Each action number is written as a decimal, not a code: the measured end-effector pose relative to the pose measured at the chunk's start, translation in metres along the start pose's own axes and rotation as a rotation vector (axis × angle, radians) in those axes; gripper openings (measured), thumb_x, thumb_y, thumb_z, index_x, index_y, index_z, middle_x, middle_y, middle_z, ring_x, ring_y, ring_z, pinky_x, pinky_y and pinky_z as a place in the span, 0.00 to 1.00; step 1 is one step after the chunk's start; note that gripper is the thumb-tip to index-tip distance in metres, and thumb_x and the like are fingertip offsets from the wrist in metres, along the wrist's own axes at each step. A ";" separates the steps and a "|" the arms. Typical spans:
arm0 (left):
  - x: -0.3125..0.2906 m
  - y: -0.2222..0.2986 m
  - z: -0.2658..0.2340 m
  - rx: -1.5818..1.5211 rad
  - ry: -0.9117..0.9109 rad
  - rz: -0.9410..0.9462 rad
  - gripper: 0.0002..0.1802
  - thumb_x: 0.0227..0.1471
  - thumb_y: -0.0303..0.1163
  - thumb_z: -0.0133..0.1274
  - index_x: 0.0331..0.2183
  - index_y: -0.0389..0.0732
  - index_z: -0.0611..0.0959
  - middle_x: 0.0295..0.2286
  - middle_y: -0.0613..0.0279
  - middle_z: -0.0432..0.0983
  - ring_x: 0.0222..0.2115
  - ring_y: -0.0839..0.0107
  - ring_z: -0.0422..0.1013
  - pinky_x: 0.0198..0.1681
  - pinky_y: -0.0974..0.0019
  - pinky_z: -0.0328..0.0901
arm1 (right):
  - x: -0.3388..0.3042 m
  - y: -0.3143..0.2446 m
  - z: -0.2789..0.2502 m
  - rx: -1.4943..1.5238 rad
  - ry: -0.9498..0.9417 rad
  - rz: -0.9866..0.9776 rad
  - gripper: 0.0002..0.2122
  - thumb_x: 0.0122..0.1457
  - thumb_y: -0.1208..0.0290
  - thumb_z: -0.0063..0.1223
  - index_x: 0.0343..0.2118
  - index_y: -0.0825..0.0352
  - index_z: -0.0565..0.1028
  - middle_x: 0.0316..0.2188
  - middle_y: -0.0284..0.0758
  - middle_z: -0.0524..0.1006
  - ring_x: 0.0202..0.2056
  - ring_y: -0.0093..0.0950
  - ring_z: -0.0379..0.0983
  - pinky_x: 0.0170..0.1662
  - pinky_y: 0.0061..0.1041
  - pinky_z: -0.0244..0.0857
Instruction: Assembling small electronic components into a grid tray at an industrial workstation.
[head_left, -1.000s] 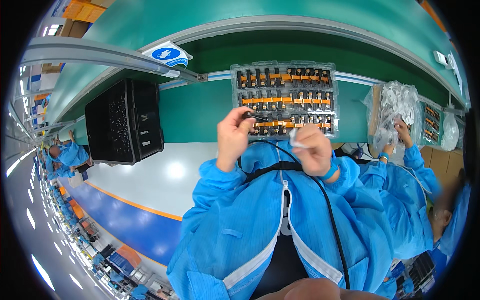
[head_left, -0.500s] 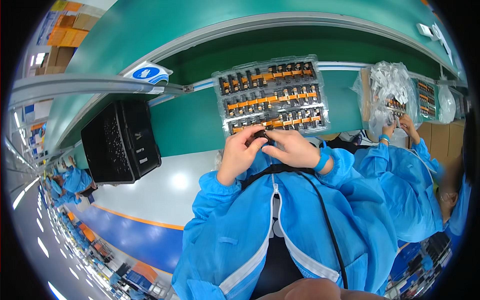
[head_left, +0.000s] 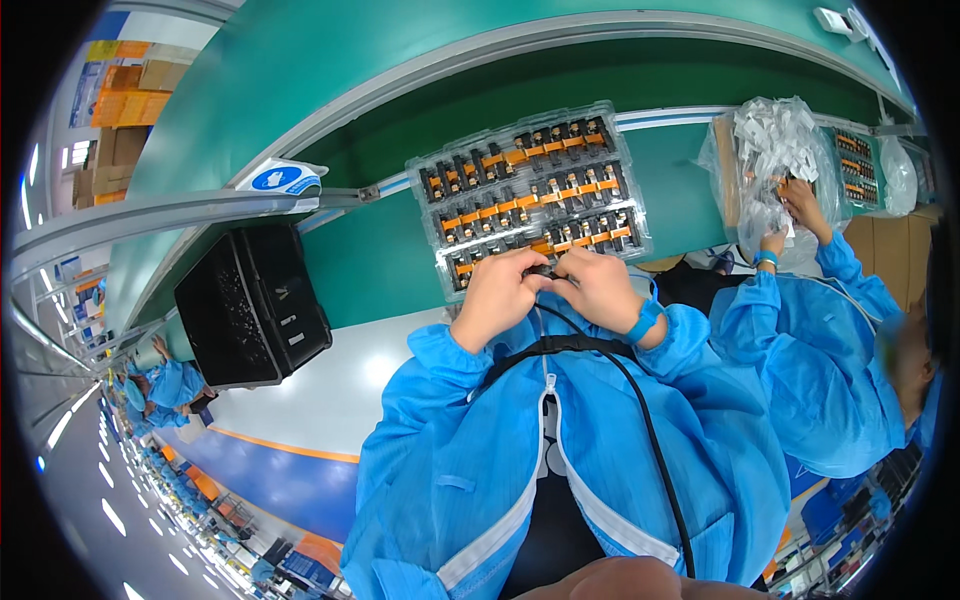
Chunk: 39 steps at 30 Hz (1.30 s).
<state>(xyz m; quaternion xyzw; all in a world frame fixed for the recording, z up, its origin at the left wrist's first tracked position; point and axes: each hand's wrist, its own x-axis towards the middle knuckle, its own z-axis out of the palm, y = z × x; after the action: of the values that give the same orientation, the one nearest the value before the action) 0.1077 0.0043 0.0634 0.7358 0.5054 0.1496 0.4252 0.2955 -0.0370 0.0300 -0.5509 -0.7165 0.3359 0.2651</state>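
Note:
My left hand [head_left: 497, 298] and my right hand [head_left: 598, 290] meet at the near edge of a clear plastic tray [head_left: 628, 165]. Thumbs and fingertips of both pinch a small dark part [head_left: 543, 270], mostly hidden between them. Its exact kind I cannot make out. Three rows of small black parts with orange strips [head_left: 510, 210] fill the tray, which lies on the green bench. A blue band [head_left: 646, 320] circles my right wrist.
A black crate [head_left: 235, 310] stands at the left beneath a metal rail [head_left: 150, 215]. On the right, a co-worker's hands [head_left: 800, 205] are at a plastic bag of white pieces [head_left: 775, 140]. Another filled tray [head_left: 857, 170] lies beyond. A raised shelf edge [head_left: 500, 45] crosses the far side.
My fingers have closed further around the small dark part, hiding more of it. The view has shifted slightly. The co-worker's hand has moved onto the bag.

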 end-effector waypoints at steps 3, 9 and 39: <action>0.017 0.011 -0.010 -0.068 -0.183 -0.100 0.13 0.45 0.31 0.59 0.36 0.37 0.85 0.28 0.49 0.80 0.28 0.54 0.77 0.33 0.60 0.70 | -0.005 0.011 -0.003 0.296 -0.019 0.078 0.15 0.51 0.62 0.66 0.22 0.66 0.72 0.22 0.38 0.71 0.26 0.39 0.71 0.28 0.35 0.64; 0.063 -0.034 0.005 -0.197 -0.011 -0.154 0.18 0.54 0.33 0.55 0.44 0.34 0.82 0.28 0.55 0.82 0.27 0.70 0.78 0.34 0.66 0.71 | -0.010 0.040 -0.004 0.954 0.018 0.378 0.15 0.61 0.64 0.58 0.22 0.65 0.70 0.22 0.31 0.74 0.22 0.19 0.69 0.25 0.21 0.62; 0.053 0.002 0.050 -0.591 0.091 0.159 0.17 0.48 0.25 0.58 0.42 0.38 0.78 0.41 0.59 0.69 0.34 0.71 0.72 0.31 0.71 0.68 | 0.023 0.039 0.018 1.784 0.513 0.511 0.09 0.70 0.65 0.42 0.45 0.63 0.70 0.38 0.33 0.78 0.38 0.25 0.73 0.42 0.24 0.68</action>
<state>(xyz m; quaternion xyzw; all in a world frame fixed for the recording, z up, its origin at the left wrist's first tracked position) 0.1650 0.0266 0.0247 0.6100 0.3996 0.3556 0.5846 0.3001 -0.0114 -0.0109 -0.3428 0.0240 0.6742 0.6538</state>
